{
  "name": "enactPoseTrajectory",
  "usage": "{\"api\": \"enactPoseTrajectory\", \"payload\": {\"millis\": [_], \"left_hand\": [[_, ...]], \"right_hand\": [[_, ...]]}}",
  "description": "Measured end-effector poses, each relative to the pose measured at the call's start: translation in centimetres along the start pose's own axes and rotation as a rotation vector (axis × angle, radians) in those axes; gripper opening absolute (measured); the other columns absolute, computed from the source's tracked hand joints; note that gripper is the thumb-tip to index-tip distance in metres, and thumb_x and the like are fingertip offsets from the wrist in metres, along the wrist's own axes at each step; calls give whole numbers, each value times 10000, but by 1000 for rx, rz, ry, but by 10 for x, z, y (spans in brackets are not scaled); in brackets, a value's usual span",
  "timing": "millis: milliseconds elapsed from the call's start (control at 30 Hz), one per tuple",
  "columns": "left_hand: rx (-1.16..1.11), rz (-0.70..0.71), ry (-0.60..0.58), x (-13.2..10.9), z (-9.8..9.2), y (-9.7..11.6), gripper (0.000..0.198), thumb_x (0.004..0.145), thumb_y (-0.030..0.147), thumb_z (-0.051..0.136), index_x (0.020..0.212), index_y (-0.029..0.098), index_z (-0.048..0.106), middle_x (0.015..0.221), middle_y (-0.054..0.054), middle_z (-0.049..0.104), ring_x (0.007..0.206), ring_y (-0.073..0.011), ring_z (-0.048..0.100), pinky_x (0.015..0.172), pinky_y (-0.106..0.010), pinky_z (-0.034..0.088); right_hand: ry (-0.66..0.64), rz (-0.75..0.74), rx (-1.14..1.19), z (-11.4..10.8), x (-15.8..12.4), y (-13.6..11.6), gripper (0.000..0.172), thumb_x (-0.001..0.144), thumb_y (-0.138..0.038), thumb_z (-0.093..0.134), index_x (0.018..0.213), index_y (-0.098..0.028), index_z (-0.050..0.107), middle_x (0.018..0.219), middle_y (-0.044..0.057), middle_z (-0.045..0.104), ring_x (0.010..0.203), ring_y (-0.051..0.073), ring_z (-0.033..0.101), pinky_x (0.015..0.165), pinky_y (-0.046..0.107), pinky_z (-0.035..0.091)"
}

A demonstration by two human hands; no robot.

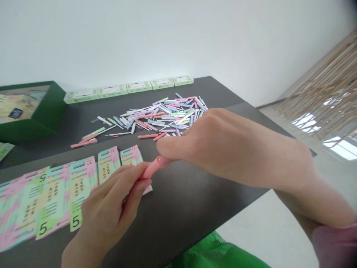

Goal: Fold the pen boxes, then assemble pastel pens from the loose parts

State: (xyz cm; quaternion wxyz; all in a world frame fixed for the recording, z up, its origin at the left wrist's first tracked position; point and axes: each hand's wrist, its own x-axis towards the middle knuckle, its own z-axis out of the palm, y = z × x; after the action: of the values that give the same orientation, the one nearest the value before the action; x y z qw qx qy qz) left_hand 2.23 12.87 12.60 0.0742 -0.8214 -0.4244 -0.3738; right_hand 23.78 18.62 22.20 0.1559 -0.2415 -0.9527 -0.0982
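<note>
A slim pink pen-like tube (152, 168) is held between my two hands above the dark table. My left hand (110, 204) pinches its lower end between thumb and fingers. At the upper end, my right hand (223, 149) is closed with the thumb pressed along it, and its fingers are partly hidden behind the hand. A small mark or gap shows on the tube near the right thumb. Below and behind the left hand lie printed pastel packets (82, 182), several in a row. Past the right hand spreads a pile of pastel pen-like sticks (164, 115).
Several light green boxes (113, 90) line the back of the table (178, 212) against the wall. A dark green box (52, 111) holding packets stands at the left. Green mesh fabric (212, 253) shows below the front edge. Thin wooden rods (326, 78) stand at the right.
</note>
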Motion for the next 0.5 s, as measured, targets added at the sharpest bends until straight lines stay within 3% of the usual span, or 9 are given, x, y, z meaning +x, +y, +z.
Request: {"api": "enactPoseTrajectory", "payload": {"millis": [100,267,367,500], "left_hand": [[-22,-29,2,0,0,1,177,939,212,511,1058,175,637,924,-22,748,866,-127,718,779,-151,509],[-27,-30,2,-1,2,-1,186,921,226,543,1077,215,643,925,-13,751,867,-150,712,806,-188,515],[-85,-75,-28,-1,1,0,185,931,275,519,1062,241,647,905,5,753,840,-149,714,774,-192,518],[-365,-279,-104,4,1,8,155,929,289,516,969,254,662,683,65,698,603,-86,665,579,-157,487]], "right_hand": [[-8,-29,-23,0,2,0,312,964,-232,486,669,-248,586,491,-38,547,457,38,495,420,275,256],[-113,-65,3,4,5,-3,231,857,-103,606,650,-205,588,542,-5,582,558,102,583,429,286,245],[-171,-75,19,3,11,-1,254,871,-149,610,626,-210,589,476,-40,511,465,66,494,426,284,225],[-231,-72,152,-7,32,3,374,912,-269,572,545,-210,531,432,-82,401,418,15,367,429,251,231]]}}
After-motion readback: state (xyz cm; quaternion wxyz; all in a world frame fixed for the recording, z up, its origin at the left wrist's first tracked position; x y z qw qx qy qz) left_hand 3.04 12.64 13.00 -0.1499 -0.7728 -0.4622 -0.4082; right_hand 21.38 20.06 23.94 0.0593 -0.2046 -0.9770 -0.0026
